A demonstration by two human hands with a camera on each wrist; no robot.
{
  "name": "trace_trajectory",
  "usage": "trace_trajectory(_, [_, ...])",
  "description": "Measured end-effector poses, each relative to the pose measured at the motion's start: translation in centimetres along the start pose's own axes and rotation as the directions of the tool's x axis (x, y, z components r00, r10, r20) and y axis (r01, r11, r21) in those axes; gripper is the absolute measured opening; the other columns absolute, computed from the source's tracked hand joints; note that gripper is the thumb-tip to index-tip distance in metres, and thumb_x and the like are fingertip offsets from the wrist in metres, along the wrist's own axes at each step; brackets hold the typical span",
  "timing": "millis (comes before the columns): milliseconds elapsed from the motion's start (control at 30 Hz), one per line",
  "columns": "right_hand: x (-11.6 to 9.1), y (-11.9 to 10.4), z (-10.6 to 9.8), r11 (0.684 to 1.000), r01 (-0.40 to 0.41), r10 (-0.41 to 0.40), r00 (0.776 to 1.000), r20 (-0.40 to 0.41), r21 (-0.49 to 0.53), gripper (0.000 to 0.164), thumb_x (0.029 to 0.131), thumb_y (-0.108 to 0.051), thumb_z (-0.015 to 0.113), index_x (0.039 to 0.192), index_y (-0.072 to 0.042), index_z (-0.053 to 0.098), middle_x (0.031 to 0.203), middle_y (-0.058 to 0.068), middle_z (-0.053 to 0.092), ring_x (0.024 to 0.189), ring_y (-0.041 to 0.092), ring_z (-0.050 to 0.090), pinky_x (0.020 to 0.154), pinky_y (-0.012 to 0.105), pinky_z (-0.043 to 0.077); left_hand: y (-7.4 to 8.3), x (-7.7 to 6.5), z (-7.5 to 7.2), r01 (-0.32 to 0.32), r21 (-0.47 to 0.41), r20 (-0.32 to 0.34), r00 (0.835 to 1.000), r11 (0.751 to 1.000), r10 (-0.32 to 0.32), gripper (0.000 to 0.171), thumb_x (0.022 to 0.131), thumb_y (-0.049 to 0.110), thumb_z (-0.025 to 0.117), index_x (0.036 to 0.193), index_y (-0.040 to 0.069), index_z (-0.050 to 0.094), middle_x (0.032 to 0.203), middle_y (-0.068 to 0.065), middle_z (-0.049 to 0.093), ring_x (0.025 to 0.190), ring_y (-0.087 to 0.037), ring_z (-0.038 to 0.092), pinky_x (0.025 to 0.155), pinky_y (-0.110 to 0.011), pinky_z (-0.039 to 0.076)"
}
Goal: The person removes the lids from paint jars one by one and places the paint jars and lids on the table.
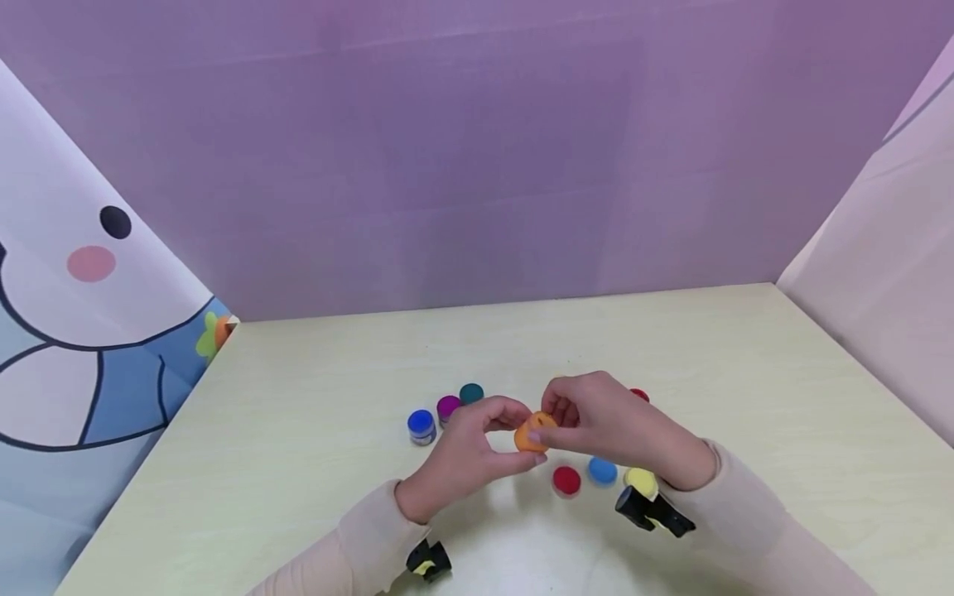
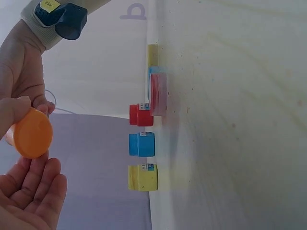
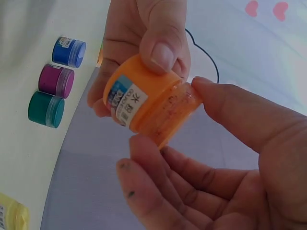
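An orange paint jar [image 1: 534,432] is held above the table between both hands. In the right wrist view, it is tilted, showing a labelled opaque body and a clear end with orange smears. My left hand [image 1: 474,451] grips the opaque body, its thumb [image 3: 163,55] lying across the side. My right hand [image 1: 607,418] pinches the clear end between thumb and fingertips. The jar's round orange face is toward the left wrist camera. Closest in front of the hands is a red jar [image 1: 566,481] on the table.
Blue [image 1: 421,425], purple [image 1: 448,406] and green [image 1: 471,393] jars stand left of the hands. Light blue [image 1: 602,471] and yellow [image 1: 641,480] jars are under the right forearm. Behind it, partly hidden, is another red jar [image 1: 639,394]. A purple cloth wall [image 1: 477,165] rises behind the table.
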State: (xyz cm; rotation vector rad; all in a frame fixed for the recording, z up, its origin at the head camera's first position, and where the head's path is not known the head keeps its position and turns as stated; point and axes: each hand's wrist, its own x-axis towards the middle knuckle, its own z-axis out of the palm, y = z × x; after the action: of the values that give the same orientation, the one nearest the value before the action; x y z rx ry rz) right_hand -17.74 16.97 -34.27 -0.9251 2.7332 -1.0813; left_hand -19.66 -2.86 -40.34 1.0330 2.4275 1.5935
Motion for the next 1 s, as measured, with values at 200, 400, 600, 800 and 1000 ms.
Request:
trace_trajectory(200, [0.0, 0.0, -0.1, 0.999, 0.033, -0.033, 0.999, 0.011, 0.001, 0.025, 0.078, -0.034, 0.070, 0.083, -0.012, 0.058, 0.068, -0.010, 0.054, 0.059, 0.006, 0.051, 0.055, 0.024, 0.048, -0.2, 0.0, -0.1, -0.005, -0.018, 0.014, 1.000, 1.000, 0.005, 0.031, 0.074, 0.026, 0.075, 0.099, 0.018, 0.060, 0.094, 0.011, 0.061, 0.089, -0.008, 0.056, 0.082, -0.042, 0.047])
trace_trajectory(400, [-0.1, 0.0, -0.4, 0.997, 0.076, -0.077, 0.997, 0.030, 0.020, 0.022, 0.078, -0.031, 0.070, 0.085, -0.013, 0.060, 0.072, -0.011, 0.057, 0.064, 0.004, 0.054, 0.060, 0.024, 0.049, -0.1, 0.0, -0.1, 0.004, -0.039, 0.031, 1.000, 0.999, -0.003, 0.030, 0.074, 0.025, 0.075, 0.099, 0.017, 0.061, 0.094, 0.009, 0.062, 0.088, -0.008, 0.057, 0.081, -0.043, 0.048])
trace_trajectory(600, [-0.1, 0.1, -0.8, 0.989, 0.148, -0.148, 0.986, 0.079, 0.005, 0.016, 0.077, -0.021, 0.072, 0.088, -0.015, 0.061, 0.080, -0.012, 0.058, 0.071, 0.002, 0.056, 0.067, 0.023, 0.050, 0.0, 0.1, -0.1, 0.008, -0.057, 0.058, 0.998, 0.998, -0.005, 0.030, 0.074, 0.024, 0.075, 0.099, 0.016, 0.062, 0.094, 0.009, 0.062, 0.086, -0.009, 0.057, 0.080, -0.043, 0.048])
trace_trajectory(800, [-0.2, 0.2, -1.2, 0.966, 0.251, -0.243, 0.963, 0.112, -0.056, 0.020, 0.077, -0.017, 0.072, 0.094, -0.015, 0.061, 0.087, -0.013, 0.057, 0.080, 0.002, 0.055, 0.073, 0.023, 0.049, 0.0, 0.1, -0.1, -0.008, -0.059, 0.079, 0.997, 0.998, 0.013, 0.031, 0.074, 0.022, 0.075, 0.102, 0.016, 0.062, 0.097, 0.009, 0.062, 0.088, -0.008, 0.058, 0.081, -0.040, 0.048])
trace_trajectory(1000, [-0.4, 0.4, -1.7, 0.934, 0.347, -0.332, 0.930, 0.154, -0.082, 0.029, 0.076, -0.014, 0.073, 0.101, -0.018, 0.059, 0.093, -0.014, 0.056, 0.085, 0.002, 0.053, 0.076, 0.022, 0.047, 0.0, 0.0, 0.0, -0.009, -0.061, 0.087, 0.996, 0.998, 0.014, 0.032, 0.074, 0.022, 0.075, 0.102, 0.016, 0.062, 0.096, 0.009, 0.063, 0.088, -0.008, 0.058, 0.081, -0.035, 0.048])
